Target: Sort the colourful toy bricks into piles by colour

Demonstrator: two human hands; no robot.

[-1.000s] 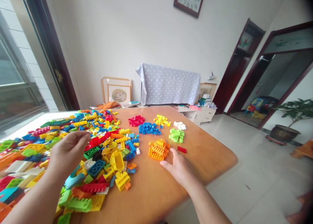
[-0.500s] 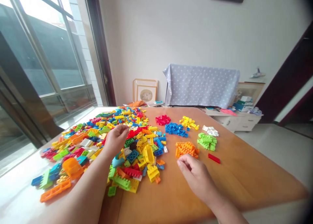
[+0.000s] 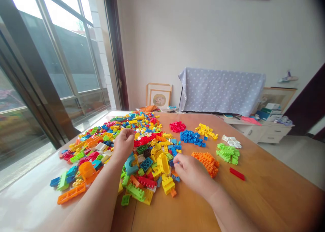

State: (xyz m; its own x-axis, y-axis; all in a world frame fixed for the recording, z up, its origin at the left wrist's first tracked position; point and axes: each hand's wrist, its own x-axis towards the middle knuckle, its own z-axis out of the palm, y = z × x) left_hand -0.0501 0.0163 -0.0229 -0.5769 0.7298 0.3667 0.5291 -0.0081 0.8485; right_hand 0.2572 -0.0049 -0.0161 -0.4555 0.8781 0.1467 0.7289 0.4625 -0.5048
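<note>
A large mixed heap of building bricks [image 3: 147, 182] in many colours spreads over the left half of the table. My left hand [image 3: 124, 143] is over the middle of this heap, fingers curled together; whatever they hold is hidden. My right hand [image 3: 191, 172] is at the heap's right edge, beside yellow and blue bricks, with its fingers bent in and their tips partly hidden. I cannot make out anything in it. Just behind this hand lies a pile of orange bricks [image 3: 209, 163]. A yellow hollow brick [image 3: 163, 163] sits between my hands.
Farther back on the wooden table [image 3: 269, 194] are sorted piles: red bricks [image 3: 177, 126], blue bricks [image 3: 192, 138], yellow bricks [image 3: 206, 131], white bricks [image 3: 231, 141] and green bricks [image 3: 228, 153]. One long red brick [image 3: 237, 174] lies apart at the right.
My right hand has moved left, from in front of the orange pile to the mixed heap's edge. My left hand remains over the heap. The view has turned slightly left.
</note>
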